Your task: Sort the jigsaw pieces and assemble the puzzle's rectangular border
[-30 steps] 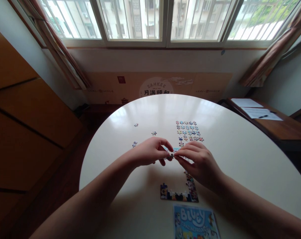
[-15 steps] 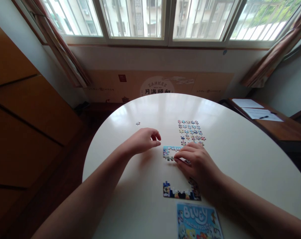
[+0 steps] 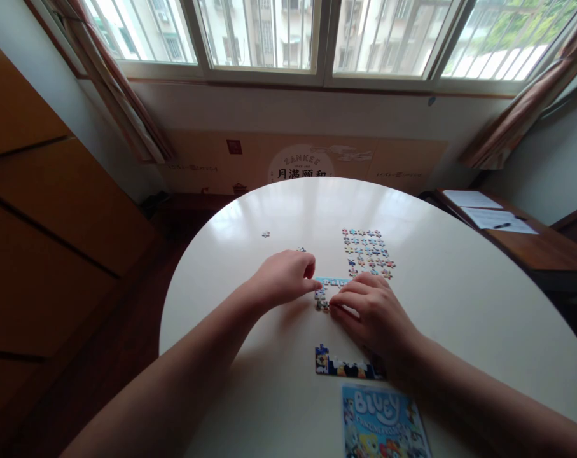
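Observation:
A partly joined light-blue puzzle section lies on the white round table. My left hand is at its left edge, thumb tip touching it and the other fingers curled in. At its lower edge, my right hand pinches a small puzzle piece, with fingertips partly hiding it. Nearer me lies a dark-blue joined puzzle section, its right end covered by my right arm. Below that is a blue picture card reading "Bluey".
Rows of loose puzzle pieces lie beyond my right hand. One stray piece sits far left, another just behind my left hand. A brown side table with papers stands at the right.
My left hand has moved right to the light-blue section and its fingers have curled in more. My right hand has shifted slightly left along the lower edge. The view has shifted a little.

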Demonstrator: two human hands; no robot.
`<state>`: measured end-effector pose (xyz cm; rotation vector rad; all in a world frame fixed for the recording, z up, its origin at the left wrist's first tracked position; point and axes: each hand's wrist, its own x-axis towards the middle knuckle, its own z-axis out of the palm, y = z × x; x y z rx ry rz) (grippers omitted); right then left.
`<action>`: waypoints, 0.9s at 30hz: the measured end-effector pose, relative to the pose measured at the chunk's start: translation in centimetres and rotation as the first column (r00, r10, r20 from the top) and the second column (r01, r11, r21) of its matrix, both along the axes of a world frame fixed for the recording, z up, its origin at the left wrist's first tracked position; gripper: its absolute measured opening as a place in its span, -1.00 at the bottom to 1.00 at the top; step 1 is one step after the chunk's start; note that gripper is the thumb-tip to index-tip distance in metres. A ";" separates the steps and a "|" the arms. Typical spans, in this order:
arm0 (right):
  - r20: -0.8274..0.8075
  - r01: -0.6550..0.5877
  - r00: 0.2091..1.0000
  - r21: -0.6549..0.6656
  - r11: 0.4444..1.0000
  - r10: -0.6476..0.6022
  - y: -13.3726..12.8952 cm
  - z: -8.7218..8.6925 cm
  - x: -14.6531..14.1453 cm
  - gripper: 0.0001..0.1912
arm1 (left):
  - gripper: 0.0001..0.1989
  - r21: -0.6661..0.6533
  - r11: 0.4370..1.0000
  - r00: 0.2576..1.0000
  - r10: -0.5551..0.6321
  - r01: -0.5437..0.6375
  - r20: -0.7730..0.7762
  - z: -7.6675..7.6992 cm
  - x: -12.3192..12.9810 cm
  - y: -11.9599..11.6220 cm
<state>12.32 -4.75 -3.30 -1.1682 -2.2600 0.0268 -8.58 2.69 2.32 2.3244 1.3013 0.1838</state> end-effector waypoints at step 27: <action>0.045 -0.071 0.997 0.037 0.997 0.070 -0.5 0.8 -0.3 -0.83 | -0.87 -0.015 0.995 0.995 -0.095 0.094 -0.042 0.4 0.4 -0.8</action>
